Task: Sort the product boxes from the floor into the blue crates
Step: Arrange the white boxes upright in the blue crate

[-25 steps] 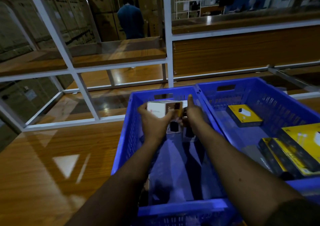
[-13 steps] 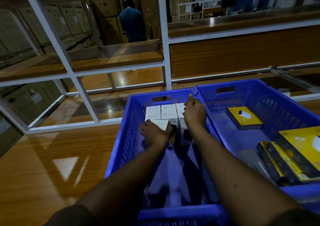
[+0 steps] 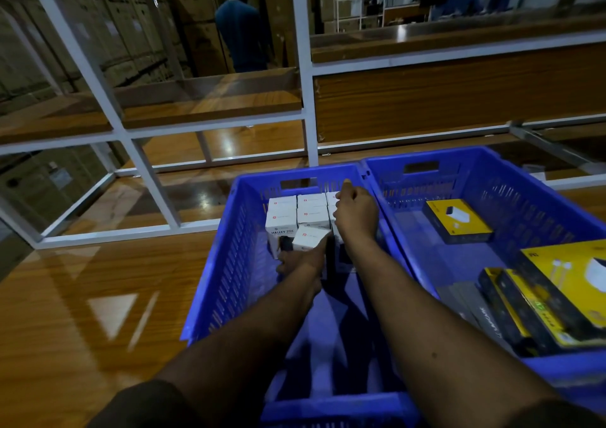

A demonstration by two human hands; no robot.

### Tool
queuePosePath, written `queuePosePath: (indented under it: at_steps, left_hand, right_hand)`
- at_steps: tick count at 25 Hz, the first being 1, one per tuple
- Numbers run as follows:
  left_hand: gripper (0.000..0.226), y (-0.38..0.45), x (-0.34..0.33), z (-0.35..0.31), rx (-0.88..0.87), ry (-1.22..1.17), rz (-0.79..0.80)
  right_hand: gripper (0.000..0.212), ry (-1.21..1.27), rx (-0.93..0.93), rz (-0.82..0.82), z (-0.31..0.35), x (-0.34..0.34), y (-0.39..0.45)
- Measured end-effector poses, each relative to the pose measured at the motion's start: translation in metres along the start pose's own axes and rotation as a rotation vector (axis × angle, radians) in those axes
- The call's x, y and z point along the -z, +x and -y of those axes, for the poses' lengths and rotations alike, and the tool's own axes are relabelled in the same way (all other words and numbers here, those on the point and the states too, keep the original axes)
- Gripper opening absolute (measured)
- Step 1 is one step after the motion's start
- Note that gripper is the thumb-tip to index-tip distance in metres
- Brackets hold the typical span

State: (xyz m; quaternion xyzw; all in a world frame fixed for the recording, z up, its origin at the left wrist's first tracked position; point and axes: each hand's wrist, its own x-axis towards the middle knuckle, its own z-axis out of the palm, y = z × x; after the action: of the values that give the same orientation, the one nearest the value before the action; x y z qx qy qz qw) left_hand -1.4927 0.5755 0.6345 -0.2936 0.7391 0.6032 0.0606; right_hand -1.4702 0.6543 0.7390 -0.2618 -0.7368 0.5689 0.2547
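both hands in the left blue slotted plastic crate (image 3: 229, 263). left hand (image 3: 300, 260) grips a small white cardboard product box (image 3: 310, 238), tilted, just near of the white box stack (image 3: 296, 213) packed vs the far wall. right hand (image 3: 355, 211) rests on the stack's right side w/ fingers curled; can't tell if it holds any. right blue crate (image 3: 524, 204) has yellow-black boxes (image 3: 457, 219).

Bare forearms, dark short sleeves (image 3: 147, 401) at the upper arms
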Motion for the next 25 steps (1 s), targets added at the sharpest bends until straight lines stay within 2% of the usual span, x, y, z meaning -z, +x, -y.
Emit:
queuePosePath:
  at_steps: [2, 5, 9, 13, 15, 17, 19, 22, 25]
  left_hand:
    - [0.140, 0.027, -0.022, 0.016, 0.076, -0.147, 0.002]
    - [0.102, 0.023, -0.026, 0.020, 0.093, -0.211, 0.089]
    - [0.099, 0.022, -0.030, 0.017, 0.107, -0.243, 0.193]
    - [0.102, 0.016, -0.017, 0.009, 0.146, -0.295, 0.385]
    - [0.081, -0.006, 0.000, -0.003, 0.128, -0.284, 0.465]
    - [0.072, -0.046, 0.029, -0.029, 0.128, -0.240, 0.511]
    - [0.068, -0.046, 0.042, -0.036, 0.148, -0.170, 0.517]
    - [0.052, -0.027, 0.066, -0.045, 0.082, -0.052, 0.381]
    - [0.020, 0.002, 0.090, -0.053, 0.009, -0.099, 0.302]
  right_hand:
    - [0.066, 0.004, -0.008, 0.016, -0.001, 0.000, 0.000]
    - [0.056, -0.004, -0.006, 0.033, -0.002, 0.000, 0.000]
    - [0.053, 0.002, 0.000, 0.042, -0.004, 0.001, 0.001]
    - [0.043, -0.018, 0.010, 0.059, -0.005, 0.001, 0.002]
    - [0.039, -0.021, 0.008, 0.092, -0.007, 0.000, 0.001]
    - [0.033, 0.009, -0.019, 0.161, -0.008, -0.001, -0.001]
    - [0.028, 0.024, -0.037, 0.262, -0.005, -0.002, -0.007]
    - [0.028, -0.077, 0.003, 0.455, -0.003, -0.004, -0.024]
    - [0.028, -0.320, 0.110, 0.741, -0.002, -0.010, -0.050]
